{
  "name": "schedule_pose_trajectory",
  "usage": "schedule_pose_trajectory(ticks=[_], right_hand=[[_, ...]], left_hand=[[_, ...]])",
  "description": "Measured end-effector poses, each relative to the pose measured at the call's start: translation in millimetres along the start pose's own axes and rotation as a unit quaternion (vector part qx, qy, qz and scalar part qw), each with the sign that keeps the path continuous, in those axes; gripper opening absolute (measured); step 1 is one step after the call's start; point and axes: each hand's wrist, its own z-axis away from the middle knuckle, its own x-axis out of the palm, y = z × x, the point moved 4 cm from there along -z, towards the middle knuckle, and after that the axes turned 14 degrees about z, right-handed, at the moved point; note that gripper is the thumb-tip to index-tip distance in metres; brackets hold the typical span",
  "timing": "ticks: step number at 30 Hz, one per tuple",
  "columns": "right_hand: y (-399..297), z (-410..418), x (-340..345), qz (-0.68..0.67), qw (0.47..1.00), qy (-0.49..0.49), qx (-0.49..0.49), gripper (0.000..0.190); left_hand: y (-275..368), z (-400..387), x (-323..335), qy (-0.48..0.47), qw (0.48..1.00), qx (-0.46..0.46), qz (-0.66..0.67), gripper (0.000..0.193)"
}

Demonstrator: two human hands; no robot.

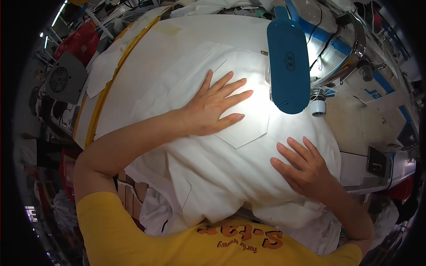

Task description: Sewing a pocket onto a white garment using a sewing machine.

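White fabric [206,173] lies over the table and hangs in folds towards my body. On it rests a white cut piece with a pointed lower end [248,131], brightly lit. My left hand [221,103] lies palm down with spread fingers on this piece, near its left side. To the lower right of it, my right hand [301,166] rests on the fabric with its fingers apart, holding nothing. Just above my right hand is the blue-covered head of a sewing machine [289,66]; its needle area is hidden beneath the head.
A white table [143,63] bears yellow tape along its left edge. A grey plastic housing with a round vent [61,78] stands at the left, near a red item [78,43]. Cables and a metal arm [359,36] are at the upper right. A person stands at the far left.
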Motion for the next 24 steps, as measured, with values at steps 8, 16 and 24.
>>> schedule_pose_trajectory(ticks=[8,16,24], right_hand=[[26.5,-38.8,-5.9,-0.068,0.995,0.066,0.036,0.028],[37.0,-85.1,17.6,0.105,0.982,0.157,0.007,0.009],[36.0,-83.7,18.8,0.032,0.979,0.203,0.0,0.006]], left_hand=[[14.3,-6.1,-3.9,-0.051,0.982,0.165,0.073,0.047],[24.4,2.1,-1.5,0.024,0.98,0.11,0.166,0.031],[47.2,-6.4,-7.5,0.09,0.974,0.058,0.198,0.015]])
